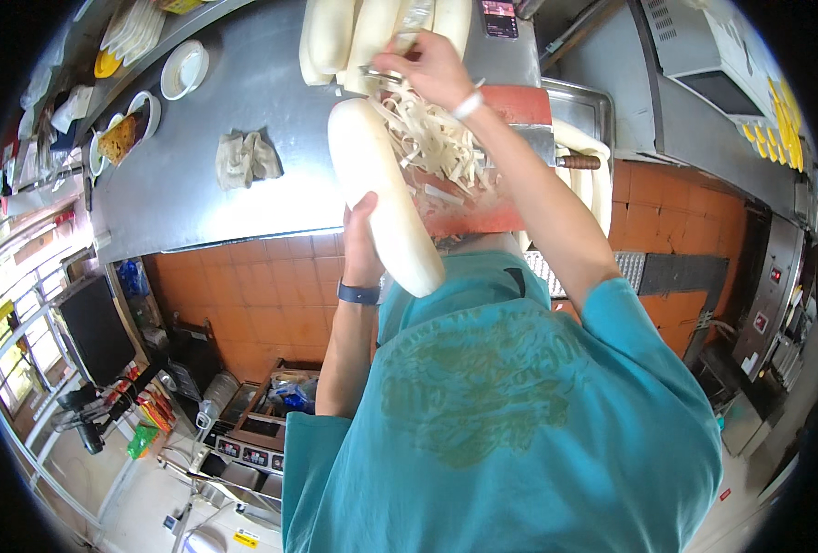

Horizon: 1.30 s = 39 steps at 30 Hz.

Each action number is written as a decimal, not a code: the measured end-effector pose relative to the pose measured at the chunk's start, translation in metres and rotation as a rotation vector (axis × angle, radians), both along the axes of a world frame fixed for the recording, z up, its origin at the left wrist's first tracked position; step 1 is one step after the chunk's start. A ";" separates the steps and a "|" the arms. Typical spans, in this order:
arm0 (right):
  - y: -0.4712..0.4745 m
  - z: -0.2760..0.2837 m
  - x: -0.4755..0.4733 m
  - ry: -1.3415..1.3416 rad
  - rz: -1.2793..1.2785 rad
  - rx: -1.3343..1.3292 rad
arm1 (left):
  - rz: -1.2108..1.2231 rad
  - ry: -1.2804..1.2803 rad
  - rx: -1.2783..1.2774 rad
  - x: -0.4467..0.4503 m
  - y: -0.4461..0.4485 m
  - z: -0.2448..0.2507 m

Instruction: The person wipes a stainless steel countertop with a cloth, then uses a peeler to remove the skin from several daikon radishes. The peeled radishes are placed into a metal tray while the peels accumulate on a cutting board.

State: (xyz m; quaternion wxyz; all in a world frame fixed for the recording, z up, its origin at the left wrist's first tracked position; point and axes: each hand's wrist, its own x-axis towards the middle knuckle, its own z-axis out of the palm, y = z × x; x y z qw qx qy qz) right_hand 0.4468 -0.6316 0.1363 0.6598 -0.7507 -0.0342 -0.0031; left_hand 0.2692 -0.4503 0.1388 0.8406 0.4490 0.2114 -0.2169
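Note:
My left hand (362,238) grips a large white radish (385,193) from its left side, tilted with its lower end close to my shirt. My right hand (431,69) is closed around a metal peeler (381,73), just beyond the radish's far end. The peeler is partly hidden by my fingers. Long pale peelings (430,135) lie heaped on a red cutting board (474,211) right of the radish. Several more white radishes (329,34) lie side by side beyond the board. A cleaver with a wooden handle (578,162) rests across the board, its blade partly covered by my forearm.
Right of the board, a metal tray (606,104) holds pale radishes. A phone (499,18) lies at the back. On the steel table (188,166) are a crumpled cloth (245,159) and a white bowl (184,70). A shelf (167,38) runs along the far left.

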 end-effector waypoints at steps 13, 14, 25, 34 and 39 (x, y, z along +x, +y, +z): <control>-0.035 0.021 -0.196 0.381 0.299 0.417 | 0.241 0.034 -0.166 0.021 -0.002 -0.007; -0.036 0.019 -0.197 0.371 0.290 0.374 | 0.232 0.032 -0.158 0.022 -0.002 -0.007; 0.014 -0.002 -0.070 -0.011 0.039 0.024 | 0.016 0.005 0.020 0.003 -0.008 -0.021; 0.001 -0.013 0.000 0.006 -0.101 0.080 | -0.007 -0.040 -0.112 -0.015 0.000 -0.018; -0.042 -0.002 -0.073 0.102 -0.061 -0.048 | 0.115 -0.047 -0.212 -0.001 -0.001 -0.010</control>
